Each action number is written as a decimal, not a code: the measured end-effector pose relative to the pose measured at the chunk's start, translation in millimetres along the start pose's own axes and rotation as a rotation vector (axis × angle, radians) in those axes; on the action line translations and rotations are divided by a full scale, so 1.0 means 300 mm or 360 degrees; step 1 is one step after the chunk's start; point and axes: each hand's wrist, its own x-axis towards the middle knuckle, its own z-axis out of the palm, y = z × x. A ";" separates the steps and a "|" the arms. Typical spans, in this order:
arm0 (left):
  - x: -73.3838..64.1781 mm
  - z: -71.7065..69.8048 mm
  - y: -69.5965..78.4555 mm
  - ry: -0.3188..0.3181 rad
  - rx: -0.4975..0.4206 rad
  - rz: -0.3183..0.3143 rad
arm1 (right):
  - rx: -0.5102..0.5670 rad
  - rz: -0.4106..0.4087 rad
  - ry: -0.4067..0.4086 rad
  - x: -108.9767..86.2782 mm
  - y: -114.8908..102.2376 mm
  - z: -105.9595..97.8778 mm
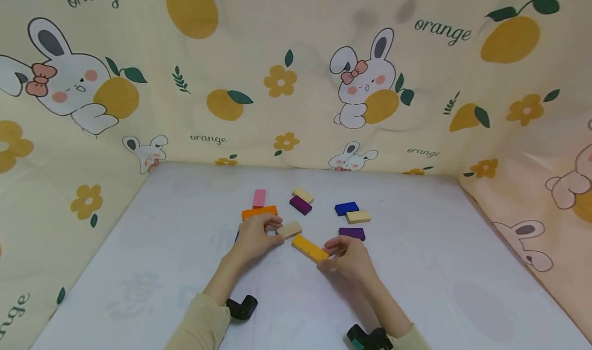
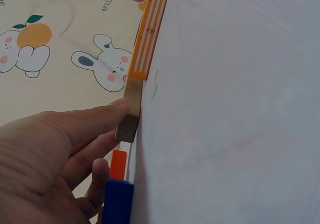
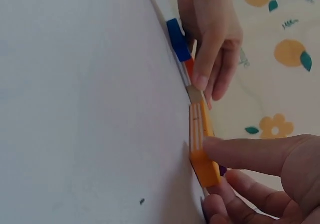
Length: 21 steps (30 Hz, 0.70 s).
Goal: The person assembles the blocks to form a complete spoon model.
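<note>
My left hand (image 1: 255, 237) pinches a plain wooden block (image 1: 290, 229) between thumb and fingers. Its thumb lies on the block's near side in the left wrist view. A longer yellow-orange block (image 1: 310, 248) lies slantwise, its upper-left end right by the wooden one. My right hand (image 1: 353, 261) grips that block at its lower-right end, and grooves show along one side in the right wrist view. Just beyond the left hand lies an orange block (image 1: 259, 213), partly covered by the fingers. A blue block (image 2: 118, 201) near the left hand is mostly hidden in the head view.
Farther back lie a pink block (image 1: 259, 198), a dark purple block (image 1: 300, 205) against a wooden one (image 1: 302, 194), and a blue block (image 1: 347, 208) against another wooden one (image 1: 358, 217). Another purple block (image 1: 352, 233) lies just behind the right hand. A printed cloth (image 1: 296, 118) rises behind the white table (image 1: 185, 268).
</note>
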 end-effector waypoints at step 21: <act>0.013 -0.003 0.016 -0.0044 0.0022 -0.0038 | 0.0316 -0.0202 -0.0735 0.063 -0.005 -0.008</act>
